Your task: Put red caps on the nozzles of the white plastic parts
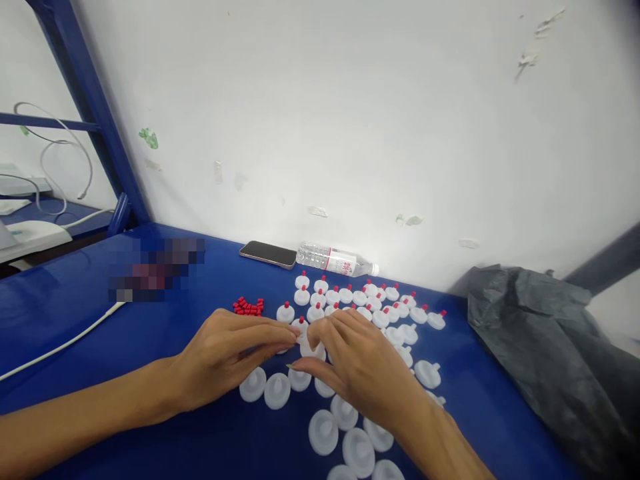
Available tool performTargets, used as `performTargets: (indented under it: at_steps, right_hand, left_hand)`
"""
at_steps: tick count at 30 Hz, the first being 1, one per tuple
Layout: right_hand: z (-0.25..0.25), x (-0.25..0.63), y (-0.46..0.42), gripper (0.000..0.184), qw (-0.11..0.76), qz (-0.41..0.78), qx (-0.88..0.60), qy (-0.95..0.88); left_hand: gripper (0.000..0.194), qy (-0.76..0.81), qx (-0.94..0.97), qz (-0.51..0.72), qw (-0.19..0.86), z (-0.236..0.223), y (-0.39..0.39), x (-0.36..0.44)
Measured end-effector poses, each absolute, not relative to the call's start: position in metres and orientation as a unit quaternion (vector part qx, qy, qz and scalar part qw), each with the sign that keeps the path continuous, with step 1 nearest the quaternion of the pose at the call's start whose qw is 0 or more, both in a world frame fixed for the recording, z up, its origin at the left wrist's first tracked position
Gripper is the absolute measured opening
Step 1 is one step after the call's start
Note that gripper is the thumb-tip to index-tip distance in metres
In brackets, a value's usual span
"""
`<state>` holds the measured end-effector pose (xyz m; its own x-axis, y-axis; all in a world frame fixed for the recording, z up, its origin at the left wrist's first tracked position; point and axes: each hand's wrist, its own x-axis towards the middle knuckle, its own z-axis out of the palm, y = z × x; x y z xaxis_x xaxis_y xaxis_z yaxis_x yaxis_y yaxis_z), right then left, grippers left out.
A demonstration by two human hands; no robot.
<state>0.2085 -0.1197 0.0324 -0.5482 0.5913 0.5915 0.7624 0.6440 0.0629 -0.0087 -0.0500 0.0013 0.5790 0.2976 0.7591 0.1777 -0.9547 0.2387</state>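
My left hand [235, 357] reaches in from the left, fingers pressed together in a pinch. At its fingertips is the edge of a white plastic cap [300, 339], mostly hidden. Close by on the right, my right hand [350, 363] has curled fingers, with the thumb apart from them. A round white cap [314, 353] shows in that gap; I see no firm grip on it. Just beyond the fingertips stands a white cap with a red tip [301, 325]. Several bare white caps [277, 391] lie nearer to me, each with a pointed nozzle.
Small red tips [247, 307] lie in a pile left of several red-tipped caps [347, 294]. Along the wall are a phone [269, 254] and a water bottle [337, 259] on its side. A dark plastic bag [540, 333] covers the right of the blue table [200, 447]. A white cable [65, 343] runs at left.
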Motion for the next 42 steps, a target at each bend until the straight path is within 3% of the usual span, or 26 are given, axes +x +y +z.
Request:
performTargets:
  at_steps: [10, 15, 20, 29, 37, 42]
  right_hand:
    - [0.030, 0.206, -0.124, 0.024, 0.284, -0.130, -0.392, -0.865]
    - [0.030, 0.209, -0.123, 0.024, 0.324, -0.068, -0.398, -0.856]
    - [0.030, 0.208, -0.122, 0.015, 0.357, -0.079, -0.387, -0.847]
    - [0.027, 0.201, -0.125, 0.013, 0.401, -0.064, -0.369, -0.836]
    - [0.026, 0.195, -0.126, 0.032, 0.418, -0.063, -0.363, -0.830]
    - [0.026, 0.194, -0.128, 0.034, 0.421, -0.049, -0.368, -0.828]
  left_hand:
    - [0.030, 0.122, 0.900, 0.413, 0.071, 0.002, -0.052, -0.010]
    - [0.018, 0.154, 0.885, 0.433, 0.077, 0.005, -0.049, -0.009]
    - [0.010, 0.181, 0.876, 0.444, 0.050, 0.009, -0.045, -0.008]
    - [0.019, 0.206, 0.894, 0.397, 0.025, -0.001, -0.036, -0.011]
    - [0.014, 0.181, 0.905, 0.378, 0.074, 0.001, -0.040, -0.012]
    - [0.016, 0.178, 0.905, 0.375, 0.092, 0.005, -0.043, -0.013]
